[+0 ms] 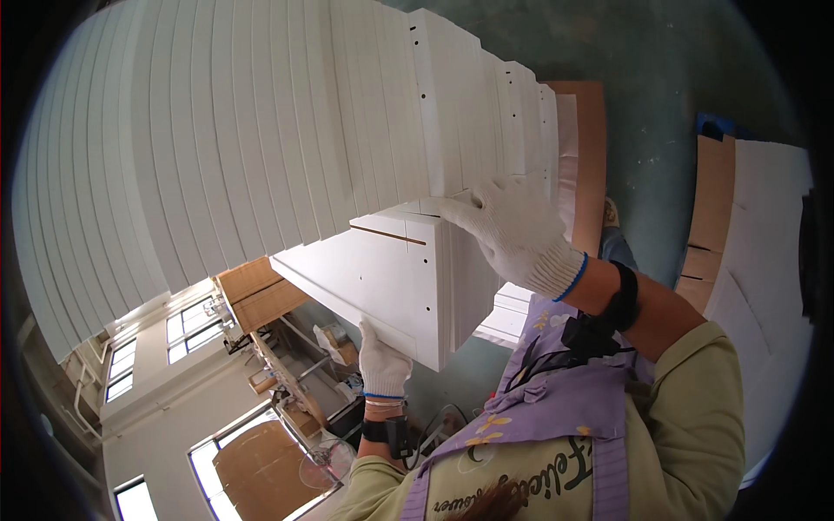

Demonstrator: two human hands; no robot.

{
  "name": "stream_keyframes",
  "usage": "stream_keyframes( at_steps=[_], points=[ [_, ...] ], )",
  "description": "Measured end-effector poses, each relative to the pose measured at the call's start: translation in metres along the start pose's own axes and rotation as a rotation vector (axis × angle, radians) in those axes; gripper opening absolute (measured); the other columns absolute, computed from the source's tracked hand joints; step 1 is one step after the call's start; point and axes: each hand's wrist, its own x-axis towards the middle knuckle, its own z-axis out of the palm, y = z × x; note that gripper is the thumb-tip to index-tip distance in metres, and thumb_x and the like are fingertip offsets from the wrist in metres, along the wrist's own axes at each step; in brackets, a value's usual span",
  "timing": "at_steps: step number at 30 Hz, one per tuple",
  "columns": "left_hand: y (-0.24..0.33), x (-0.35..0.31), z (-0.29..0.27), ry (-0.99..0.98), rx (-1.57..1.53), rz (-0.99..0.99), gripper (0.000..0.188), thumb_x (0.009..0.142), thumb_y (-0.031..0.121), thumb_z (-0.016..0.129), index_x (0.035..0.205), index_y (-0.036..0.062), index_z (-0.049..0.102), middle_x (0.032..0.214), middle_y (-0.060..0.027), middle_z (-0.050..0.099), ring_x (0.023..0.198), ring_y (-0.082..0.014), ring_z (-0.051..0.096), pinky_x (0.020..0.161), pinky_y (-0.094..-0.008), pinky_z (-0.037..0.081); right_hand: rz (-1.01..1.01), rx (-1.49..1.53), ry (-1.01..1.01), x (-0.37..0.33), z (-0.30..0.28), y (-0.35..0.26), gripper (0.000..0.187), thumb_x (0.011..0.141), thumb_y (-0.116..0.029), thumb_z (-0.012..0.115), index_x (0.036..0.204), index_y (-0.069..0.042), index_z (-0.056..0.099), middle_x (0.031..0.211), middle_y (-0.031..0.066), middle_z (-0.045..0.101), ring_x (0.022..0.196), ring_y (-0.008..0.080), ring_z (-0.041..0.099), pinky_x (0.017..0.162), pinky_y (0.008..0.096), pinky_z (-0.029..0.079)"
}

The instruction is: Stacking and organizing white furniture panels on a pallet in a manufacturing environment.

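White boards (261, 130) stand pressed together in a long row across the upper left, with small dark holes along some ends. Below the row, a few white panels (373, 278) are tilted as one packet; the front one has a dark slot and small holes. My left hand (383, 365), in a white knit glove, grips the packet's lower edge, its thumb on the face and other fingers hidden behind. Also gloved, my right hand (521, 233) is bent over the packet's upper corner by the standing boards. Its fingertips are partly hidden.
Brown cardboard (591, 156) lies under the far end of the row. At the right stands another white stack (764, 260) with cardboard along its side. A workbench (300, 391) with clutter stands at the lower left, near windows. The floor (651, 52) is green.
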Motion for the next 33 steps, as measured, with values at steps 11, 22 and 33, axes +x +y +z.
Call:
stream_keyframes(
  at_steps=[11, 22, 33],
  points=[
    [0.007, 0.006, 0.01, 0.122, 0.046, 0.116, 0.046, 0.094, 0.04, 0.038, 0.13, 0.0096, 0.038, 0.131, -0.0078, 0.044, 0.12, -0.0271, 0.042, 0.101, -0.0448, 0.034, -0.004, -0.17, -0.161, -0.002, 0.002, 0.005, 0.052, 0.072, -0.006, 0.06, 0.119, -0.025, 0.051, 0.085, 0.0035, 0.053, 0.078, 0.0208, 0.054, 0.063, 0.0335, 0.049],
    [0.017, 0.017, -0.008, 0.12, 0.241, 0.116, 0.043, 0.094, 0.033, 0.044, 0.128, 0.0115, 0.029, 0.12, -0.0072, 0.052, 0.105, -0.0228, 0.055, 0.081, -0.0412, 0.052, -0.41, -0.127, -0.04, -0.034, 0.035, -0.026, 0.036, 0.065, -0.016, 0.059, 0.1, -0.007, 0.058, 0.091, 0.0026, 0.05, 0.088, 0.0177, 0.05, 0.076, 0.0292, 0.045],
    [0.037, 0.028, -0.031, 0.158, 0.987, 0.24, 0.048, 0.093, 0.043, 0.041, 0.087, -0.0023, 0.056, 0.059, -0.0068, 0.056, 0.043, -0.0139, 0.051, 0.04, -0.0235, 0.045, -0.396, -0.179, 0.062, -0.033, 0.045, -0.033, 0.037, 0.068, -0.018, 0.057, 0.105, -0.016, 0.059, 0.08, 0.0006, 0.043, 0.081, 0.0183, 0.042, 0.07, 0.0279, 0.041]
  ],
)
